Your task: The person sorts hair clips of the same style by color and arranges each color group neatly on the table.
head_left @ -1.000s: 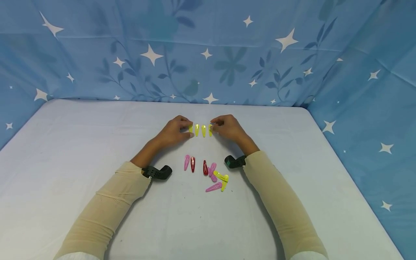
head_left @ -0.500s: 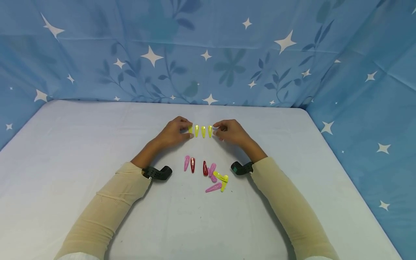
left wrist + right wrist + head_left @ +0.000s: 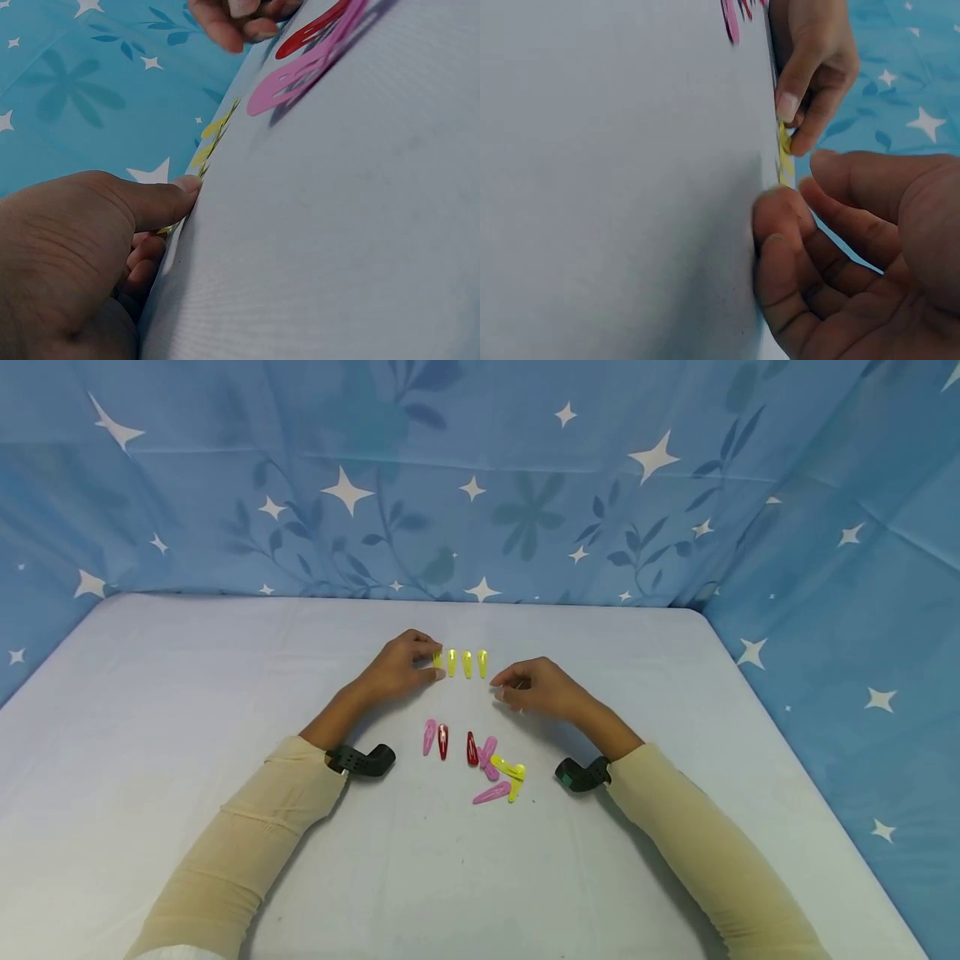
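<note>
On the white desk (image 3: 150, 760), the beige left sleeve (image 3: 255, 827) ends at a black wrist camera (image 3: 365, 761). Beyond it, the left hand (image 3: 397, 667) has its thumb and fingers clamped on the ends of the leftmost yellow clip (image 3: 437, 658). Three more yellow clips (image 3: 467, 664) continue that row rightward, upright and apart from one another. Nearer the person, a pink clip (image 3: 429, 737) lies just beside a red clip (image 3: 443, 742); after a gap come a second red clip (image 3: 472, 749) and a small heap of pink clips (image 3: 490, 748) and yellow clips (image 3: 510, 768), some overlapping. Right of the row, the right hand (image 3: 543, 687) holds nothing, its fingers loosely bent, thumb apart from them. Blue curtain (image 3: 825, 693) borders the desk's right side.
</note>
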`<state>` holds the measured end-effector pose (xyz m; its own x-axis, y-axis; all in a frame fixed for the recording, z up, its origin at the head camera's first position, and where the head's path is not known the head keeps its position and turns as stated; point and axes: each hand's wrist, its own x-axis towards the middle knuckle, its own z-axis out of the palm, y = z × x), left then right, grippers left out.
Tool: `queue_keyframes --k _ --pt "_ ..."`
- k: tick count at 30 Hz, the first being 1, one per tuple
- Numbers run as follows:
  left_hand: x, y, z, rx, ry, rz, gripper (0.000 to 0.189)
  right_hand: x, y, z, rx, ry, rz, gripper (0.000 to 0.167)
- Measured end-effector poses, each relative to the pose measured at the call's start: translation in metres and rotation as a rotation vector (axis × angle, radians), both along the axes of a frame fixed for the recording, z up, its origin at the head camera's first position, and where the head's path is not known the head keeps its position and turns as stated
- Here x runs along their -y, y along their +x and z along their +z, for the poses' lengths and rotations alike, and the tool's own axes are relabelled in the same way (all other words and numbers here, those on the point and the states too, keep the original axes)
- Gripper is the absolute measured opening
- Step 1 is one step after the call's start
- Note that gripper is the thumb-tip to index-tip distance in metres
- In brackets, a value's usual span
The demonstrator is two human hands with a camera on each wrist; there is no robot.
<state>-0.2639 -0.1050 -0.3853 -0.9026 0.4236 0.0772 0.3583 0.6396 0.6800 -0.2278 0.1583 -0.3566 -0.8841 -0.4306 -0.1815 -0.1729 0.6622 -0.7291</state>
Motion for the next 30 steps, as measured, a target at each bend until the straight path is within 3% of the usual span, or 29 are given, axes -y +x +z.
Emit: queue_keyframes --k 6,12,18,30 --pt "0.001 0.001 0.001 0.001 -0.001 -0.010 0.050 -0.005 0.016 0.003 0.005 -0.024 0.077 0.023" --pt "0.000 0.001 0.000 0.012 -0.004 0.002 0.050 -0.009 0.029 0.007 -0.030 -0.044 0.080 0.024" --pt "0.000 -0.001 -0.001 0.015 -0.001 0.010 0.050 -0.014 0.041 0.006 0.008 -0.067 0.082 0.022" --pt "0.001 0.001 -0.001 0.017 0.015 0.006 0.050 -0.016 0.064 0.011 0.103 -0.102 0.178 0.016"
